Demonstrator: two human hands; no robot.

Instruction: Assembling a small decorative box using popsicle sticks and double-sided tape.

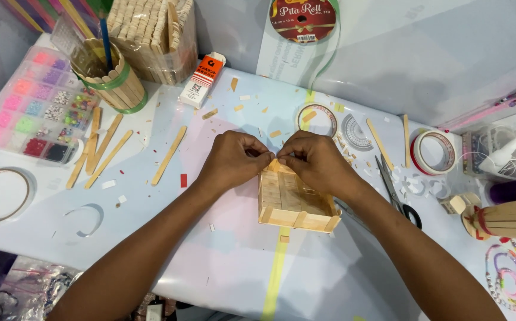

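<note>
A small open box made of wooden craft sticks [293, 202] lies on the pale table near its middle. My left hand [233, 159] and my right hand [314, 159] meet at the box's far edge, fingertips pinched together on that rim. Both hands are closed on the wooden wall there. What lies between the fingertips is too small to tell.
Loose craft sticks [106, 151] lie at the left, by a bead organiser [32, 107] and a stick-built cup [112, 80]. An orange-capped glue box [201, 80] stands behind. Scissors [397, 193], tape rolls [436, 151], a wooden figure [505, 219] and bead strings sit at the right.
</note>
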